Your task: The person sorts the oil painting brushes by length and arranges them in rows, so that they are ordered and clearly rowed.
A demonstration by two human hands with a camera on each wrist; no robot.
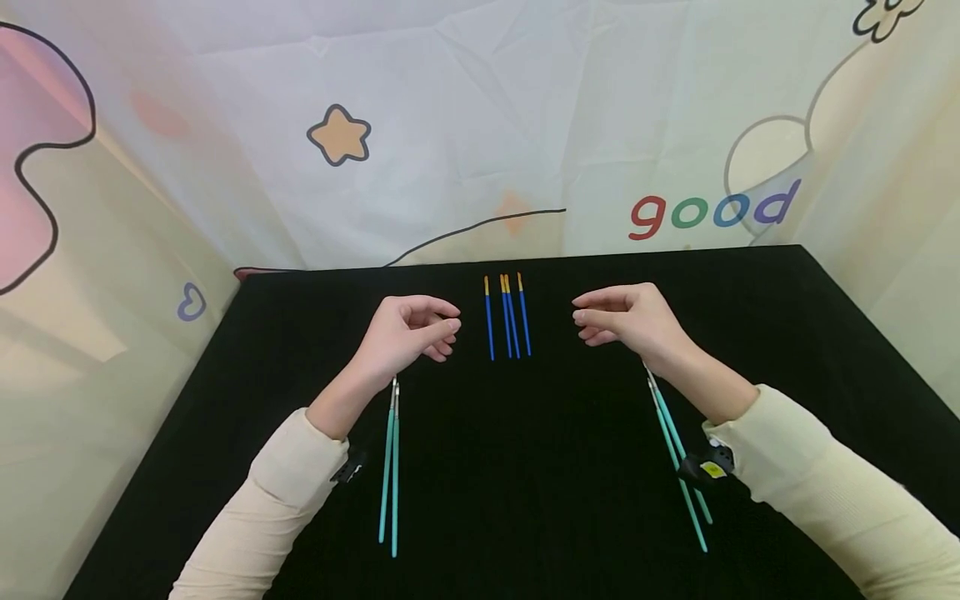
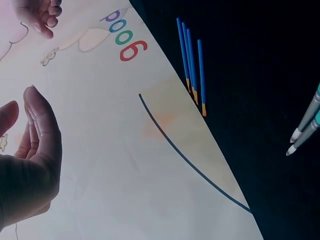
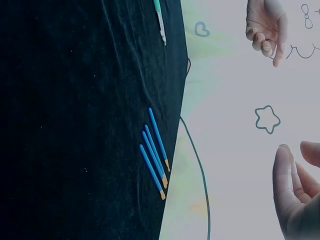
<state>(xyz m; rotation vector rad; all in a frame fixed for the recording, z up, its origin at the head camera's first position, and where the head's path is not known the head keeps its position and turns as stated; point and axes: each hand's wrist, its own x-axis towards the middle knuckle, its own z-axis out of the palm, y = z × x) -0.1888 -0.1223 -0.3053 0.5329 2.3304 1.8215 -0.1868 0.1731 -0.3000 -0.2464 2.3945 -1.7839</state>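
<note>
Both hands hover over the black table, bent loosely inward with nothing held. My left hand (image 1: 414,331) is left of several slim blue paintbrushes (image 1: 490,325) with orange-yellow tips; my right hand (image 1: 626,318) is to their right. A gap shows between thumb and fingers of the left hand (image 2: 42,145) in its wrist view, and likewise for the right hand (image 3: 297,192) in the other. Two teal paintbrushes (image 1: 395,483) with pale tips lie below the left wrist. Another two teal paintbrushes (image 1: 689,502) lie slanted beneath the right forearm, their tips partly hidden by the right hand.
The black cloth-covered table (image 1: 525,467) ends at the back against a pale printed curtain (image 1: 465,125) with a star and the word "good". Curtain also hangs at both sides. A dark camera (image 1: 707,465) is strapped under the right wrist.
</note>
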